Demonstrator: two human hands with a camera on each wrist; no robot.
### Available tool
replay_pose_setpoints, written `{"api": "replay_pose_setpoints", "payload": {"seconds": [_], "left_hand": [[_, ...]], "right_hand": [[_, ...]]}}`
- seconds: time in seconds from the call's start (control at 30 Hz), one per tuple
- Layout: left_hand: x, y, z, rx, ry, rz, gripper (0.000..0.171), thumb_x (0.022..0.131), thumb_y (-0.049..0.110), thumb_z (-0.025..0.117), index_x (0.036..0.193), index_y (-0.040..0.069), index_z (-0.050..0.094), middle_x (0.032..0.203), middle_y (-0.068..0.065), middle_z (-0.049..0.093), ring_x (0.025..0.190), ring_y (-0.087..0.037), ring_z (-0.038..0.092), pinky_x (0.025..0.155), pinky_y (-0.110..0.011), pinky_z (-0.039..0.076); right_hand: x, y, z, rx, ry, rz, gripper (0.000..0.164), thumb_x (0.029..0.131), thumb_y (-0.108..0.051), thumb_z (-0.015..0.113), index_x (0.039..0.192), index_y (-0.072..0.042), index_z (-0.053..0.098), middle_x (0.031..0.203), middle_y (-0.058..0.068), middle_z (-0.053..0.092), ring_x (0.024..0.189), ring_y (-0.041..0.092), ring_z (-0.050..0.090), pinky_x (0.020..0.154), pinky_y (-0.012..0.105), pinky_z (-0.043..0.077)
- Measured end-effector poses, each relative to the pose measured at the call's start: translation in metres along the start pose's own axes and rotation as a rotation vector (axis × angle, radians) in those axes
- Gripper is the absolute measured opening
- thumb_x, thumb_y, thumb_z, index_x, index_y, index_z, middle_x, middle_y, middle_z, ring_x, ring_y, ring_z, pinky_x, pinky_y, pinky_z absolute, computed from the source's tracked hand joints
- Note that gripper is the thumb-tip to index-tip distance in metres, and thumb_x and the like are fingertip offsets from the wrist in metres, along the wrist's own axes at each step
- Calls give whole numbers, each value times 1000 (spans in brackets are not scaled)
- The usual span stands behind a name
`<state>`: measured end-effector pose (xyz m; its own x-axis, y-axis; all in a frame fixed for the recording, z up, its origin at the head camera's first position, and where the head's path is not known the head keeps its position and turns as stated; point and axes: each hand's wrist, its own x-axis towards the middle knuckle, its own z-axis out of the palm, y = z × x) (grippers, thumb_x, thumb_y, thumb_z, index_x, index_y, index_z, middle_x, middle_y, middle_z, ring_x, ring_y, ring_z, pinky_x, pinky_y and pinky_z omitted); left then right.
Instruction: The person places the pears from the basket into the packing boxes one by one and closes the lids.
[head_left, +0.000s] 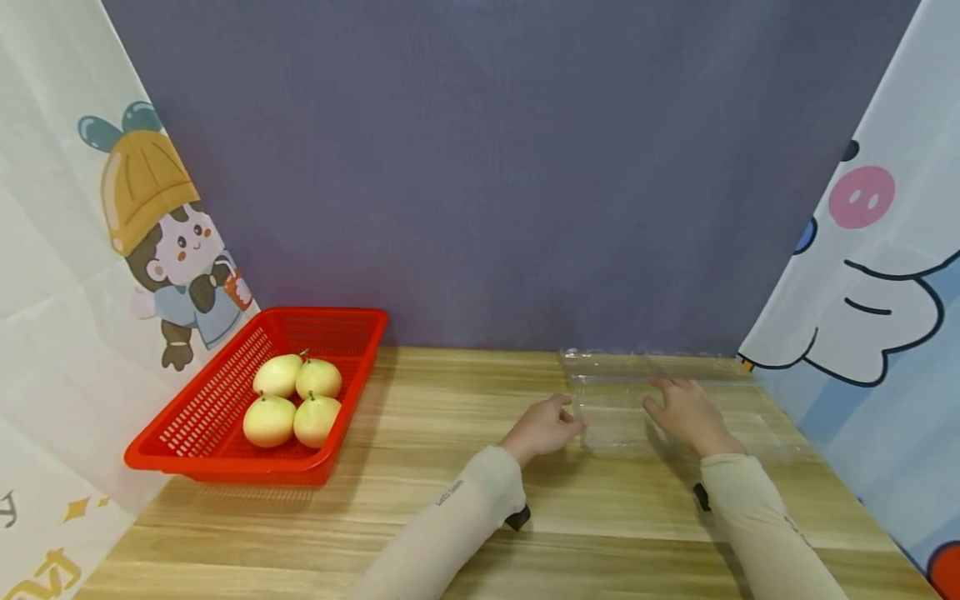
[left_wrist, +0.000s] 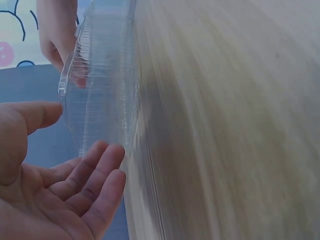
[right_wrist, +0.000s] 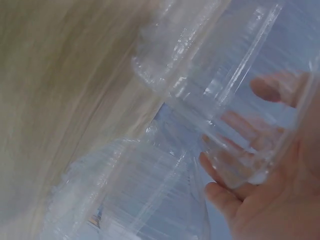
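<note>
Location type: enclosed tabletop station, set up like a booth. The type of building cannot be determined. Base: wood-grain tabletop (head_left: 225,542), lower half of the head view. Rear boundary: plain grey-blue backdrop (head_left: 480,167), upper centre, meeting the tabletop's far edge. Left boundary: creased white sheet (head_left: 45,225) printed with a cartoon figure (head_left: 180,242) in a yellow hat. Right boundary: white and light-blue panel (head_left: 922,417) with a cartoon pink snout (head_left: 862,197).
</note>
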<state>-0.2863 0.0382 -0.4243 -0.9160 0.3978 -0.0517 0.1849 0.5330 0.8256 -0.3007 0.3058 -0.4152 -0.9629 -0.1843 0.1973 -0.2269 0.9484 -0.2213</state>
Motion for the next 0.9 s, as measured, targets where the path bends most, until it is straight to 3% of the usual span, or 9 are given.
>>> {"api": "replay_pose_setpoints", "payload": {"seconds": [0.17,0.3,0.63,0.9], "left_hand": [[-1,-6,-5,5,6,12,64,97,42,64,149,8,46,113,3,68,87,-9,65,83,-33,54],[-1,-10,-8,5,6,16,64,98,44,63,149,9,46,116,1,68,97,-14,65,87,-36,54],[-10,-21,-19,-63,-8,10,62,100,41,62,150,10,45,120,-1,65,94,-13,65,84,-36,55],[-18,-32,-32,-77,-23,33,63,101,40,60,151,7,42,123,-4,63,95,-14,66,83,-36,55]], "right_hand": [[-1,-5,1,26,36,-29,46,99,-24,58,131,10,57,129,37,54,119,58,45,99,68,36],[-2,-11,0,52,46,-35,43,100,-21,57,130,9,59,128,37,54,119,58,45,99,69,36],[2,-15,5,137,89,-84,38,98,-15,58,126,10,62,126,37,56,123,59,44,107,69,28],[4,-17,11,192,91,-120,37,97,-11,59,127,9,61,128,35,57,122,57,47,102,69,35]]}}
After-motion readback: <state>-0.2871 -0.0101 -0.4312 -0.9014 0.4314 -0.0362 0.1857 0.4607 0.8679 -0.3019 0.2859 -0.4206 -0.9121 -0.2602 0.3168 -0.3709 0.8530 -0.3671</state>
